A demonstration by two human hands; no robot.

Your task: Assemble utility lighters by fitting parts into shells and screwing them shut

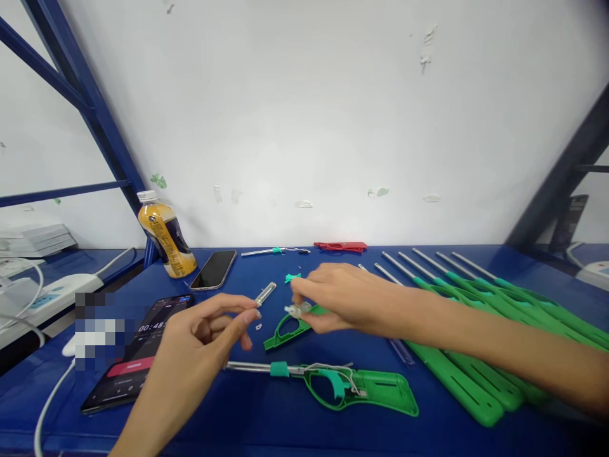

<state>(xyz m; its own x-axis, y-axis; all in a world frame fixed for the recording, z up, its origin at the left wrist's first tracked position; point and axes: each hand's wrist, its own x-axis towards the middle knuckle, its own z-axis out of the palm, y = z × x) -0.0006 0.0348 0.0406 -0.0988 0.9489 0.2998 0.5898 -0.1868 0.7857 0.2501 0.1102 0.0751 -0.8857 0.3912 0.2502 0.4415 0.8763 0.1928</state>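
Observation:
My left hand (209, 333) is closed in a pinch, and what its fingertips hold is too small to make out. Just beyond them is a small clear plastic piece (267, 292); I cannot tell whether they touch it. Between the fingers of my right hand (328, 295) is a small translucent white plastic part (295, 310), mostly covered by the hand. Under that hand lies a green handle shell (285, 333). Nearer me is an opened long-necked lighter (380, 390) with a metal tube, a teal trigger (337, 383) and thin wires showing.
Several assembled green lighters (457, 374) lie at the right. A red handle shell (340, 246) and a metal tube (259, 252) lie near the wall. On the left are a phone running a timer (137, 355), another phone (215, 270), a drink bottle (166, 238) and a white cable (47, 400).

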